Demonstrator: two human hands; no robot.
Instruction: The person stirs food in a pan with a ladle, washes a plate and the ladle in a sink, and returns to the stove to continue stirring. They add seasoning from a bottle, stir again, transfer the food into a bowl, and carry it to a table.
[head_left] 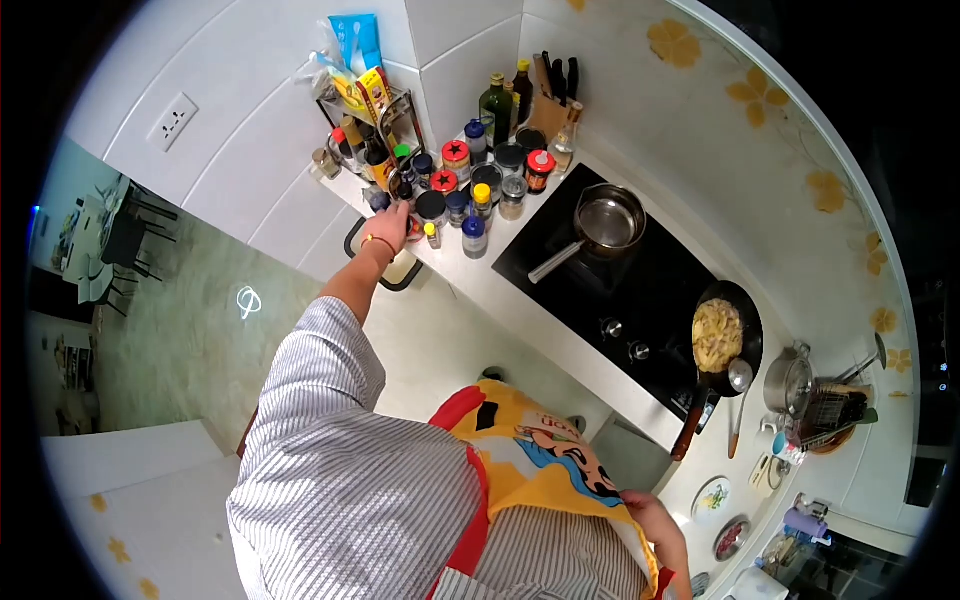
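Note:
My left hand (390,228) reaches to the left end of the counter, among the seasoning jars and bottles. Its fingers look curled, and what they hold, if anything, is hidden. Close beside it stand a small yellow-capped bottle (432,236) and a dark-lidded jar (431,207). A blue-lidded jar (474,238) is a little farther right. My right hand (655,522) is low at the right edge of the yellow apron (535,435). The apron partly covers it, and most of its fingers are hidden.
On the black cooktop (570,315) sit a steel saucepan (610,222) and a frying pan (752,315) with sliced pale food (718,336). A ladle (739,377) lies beside the pan. Behind the jars are a green bottle (495,105) and a knife block (548,112). Plates (712,498) stand at right.

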